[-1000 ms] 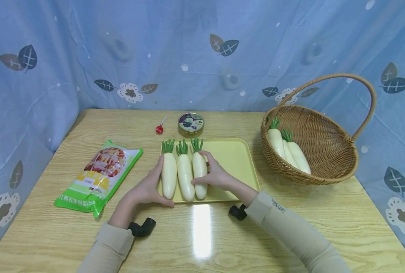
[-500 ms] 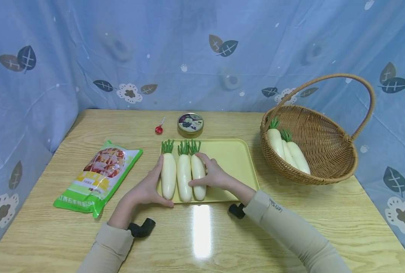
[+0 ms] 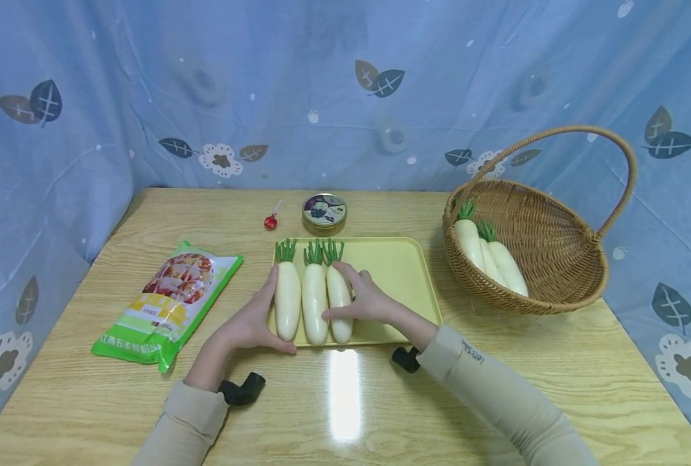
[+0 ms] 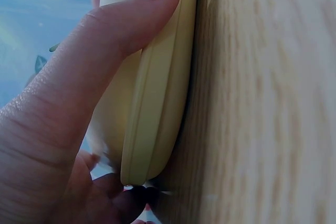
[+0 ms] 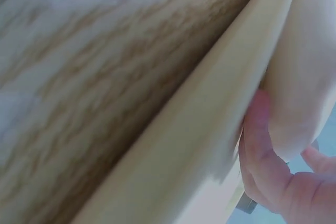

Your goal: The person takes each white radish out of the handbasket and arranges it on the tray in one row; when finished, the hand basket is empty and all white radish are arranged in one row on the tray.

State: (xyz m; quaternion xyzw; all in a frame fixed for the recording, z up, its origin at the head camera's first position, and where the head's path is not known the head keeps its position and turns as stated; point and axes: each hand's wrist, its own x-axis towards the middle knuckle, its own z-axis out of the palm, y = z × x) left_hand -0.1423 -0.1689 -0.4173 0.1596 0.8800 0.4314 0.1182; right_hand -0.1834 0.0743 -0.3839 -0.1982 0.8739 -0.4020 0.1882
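Note:
Three white radishes with green tops lie side by side on the left of a pale yellow tray (image 3: 392,285). My right hand (image 3: 362,298) grips the right white radish (image 3: 337,285), its thumb reaching across toward the middle radish (image 3: 315,304). In the right wrist view, its fingers (image 5: 257,145) curl along that radish's side, low by the tray. My left hand (image 3: 252,323) holds the tray's front left corner beside the left radish (image 3: 288,301). The left wrist view shows its thumb (image 4: 126,24) against the tray's rim and other fingers at the corner.
A tilted wicker basket (image 3: 549,239) with several white radishes stands at the right. Behind the tray are a round tin (image 3: 324,212) and a red lollipop (image 3: 271,222). A green-edged food bag (image 3: 170,304) lies at the left. Blue curtain (image 3: 322,97) surrounds the table.
The right radish has shifted slightly left and toward me in my right hand, and its green top now meets that of the middle radish. My left hand has stayed in place.

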